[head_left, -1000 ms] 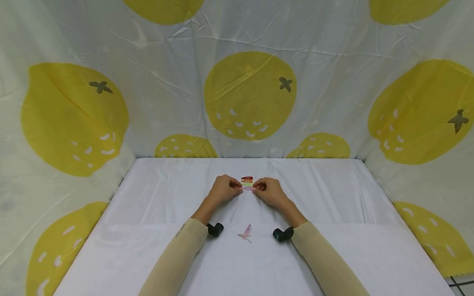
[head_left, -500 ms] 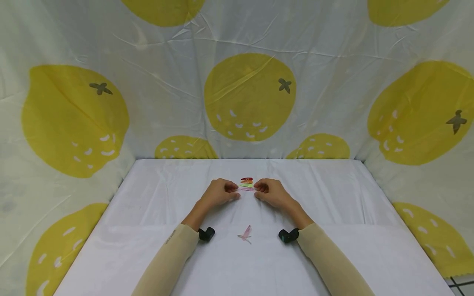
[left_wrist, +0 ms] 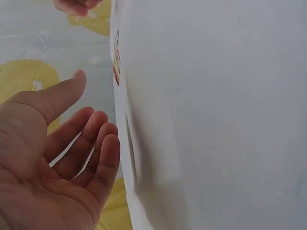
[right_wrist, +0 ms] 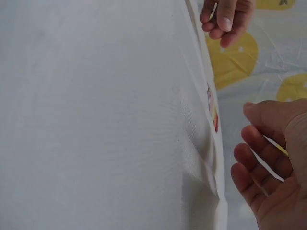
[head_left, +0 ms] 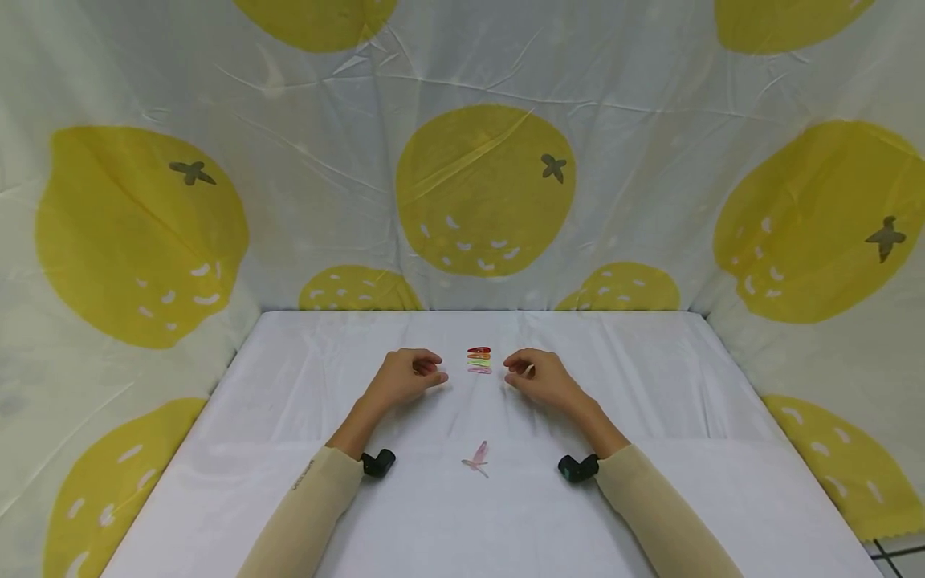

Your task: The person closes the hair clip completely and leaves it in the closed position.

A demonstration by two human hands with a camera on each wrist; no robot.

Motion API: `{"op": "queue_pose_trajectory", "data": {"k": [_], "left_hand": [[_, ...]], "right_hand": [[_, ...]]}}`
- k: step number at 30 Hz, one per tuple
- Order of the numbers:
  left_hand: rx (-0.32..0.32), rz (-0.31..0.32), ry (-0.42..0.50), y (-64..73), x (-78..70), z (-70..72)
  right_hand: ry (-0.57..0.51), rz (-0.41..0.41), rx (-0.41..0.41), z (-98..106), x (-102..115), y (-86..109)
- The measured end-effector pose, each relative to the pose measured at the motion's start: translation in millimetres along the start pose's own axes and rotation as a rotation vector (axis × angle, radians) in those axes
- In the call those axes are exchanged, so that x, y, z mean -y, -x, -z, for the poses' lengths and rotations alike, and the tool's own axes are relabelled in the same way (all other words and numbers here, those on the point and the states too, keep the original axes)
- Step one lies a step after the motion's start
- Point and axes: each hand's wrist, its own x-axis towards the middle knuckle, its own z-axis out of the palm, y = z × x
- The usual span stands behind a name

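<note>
Head view shows a person's left hand point(head_left: 405, 377) and right hand point(head_left: 542, 379) above a white cloth point(head_left: 614, 498), both grips released, with fingers loosely bent and thumbs apart from them. Between the hands, near but apart from both, four hair clips lie close together on the cloth, one behind another: the red clip point(head_left: 479, 350) farthest from the person, then the orange clip point(head_left: 478, 356), the yellow-green clip point(head_left: 479, 363) and the pink clip point(head_left: 480, 371) nearest. Closer to the person, a small pinkish bunch point(head_left: 477, 457) lies on the cloth, its pieces crossing. A lemon-patterned curtain point(head_left: 650, 189) hangs behind.
</note>
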Motion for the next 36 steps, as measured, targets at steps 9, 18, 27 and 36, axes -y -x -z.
{"op": "queue_pose_trajectory", "data": {"k": [9, 18, 27, 36], "left_hand": [[-0.026, -0.052, 0.007, 12.3, -2.8, 4.4], [-0.042, -0.095, -0.007, 33.0, -12.6, 7.2], [-0.009, -0.120, -0.027, 51.0, -18.9, 8.9], [0.036, -0.187, -0.037, 63.3, -25.6, 0.2]], "right_hand": [[-0.007, 0.041, -0.007, 5, 6, 11.4], [0.006, 0.077, 0.008, 9, 15, 24.9], [-0.017, 0.130, 0.022, 3, 16, 41.1], [-0.042, 0.174, 0.073, -8, 24, 51.6]]}}
